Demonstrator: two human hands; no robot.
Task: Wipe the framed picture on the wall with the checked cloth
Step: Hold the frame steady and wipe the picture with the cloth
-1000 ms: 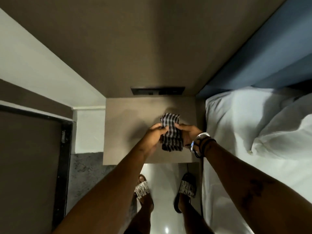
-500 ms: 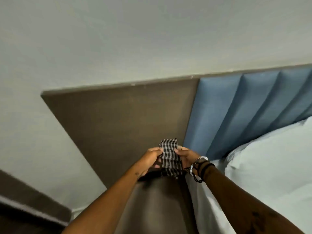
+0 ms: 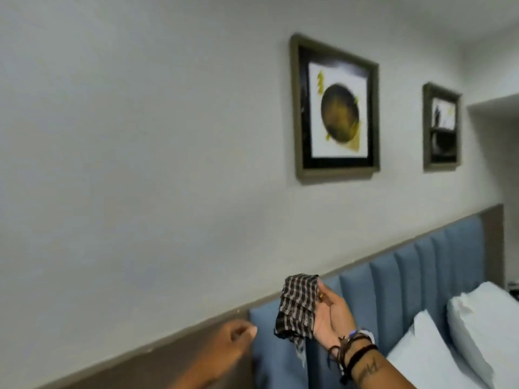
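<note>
**Cloth in my right hand, picture now in sight**

A moment ago I was looking down at both my hands bunched round the checked cloth (image 3: 297, 307) in front of the brown panel. Now my view has swung up and to the right along the wall (image 3: 140, 136), and the framed picture (image 3: 335, 108) has come into sight high above my hands, well apart from the cloth. It hangs over the blue padded headboard (image 3: 407, 276), a dark round shape on white inside a dull greenish frame. A second, smaller frame (image 3: 442, 127) hangs further right on the same wall.

My hands have parted. My right hand (image 3: 332, 318) alone holds the cloth, palm turned toward me, fingers pinching the folded cloth near its top edge while the rest droops down in front of the headboard. Bracelets (image 3: 354, 346) circle that wrist. My left hand (image 3: 233, 343) has let go and sits low beside the headboard's left edge, over the brown panel (image 3: 126, 369), blurred, fingers loosely curled and holding nothing that I can see. White pillows (image 3: 463, 332) lie at the lower right.
</note>
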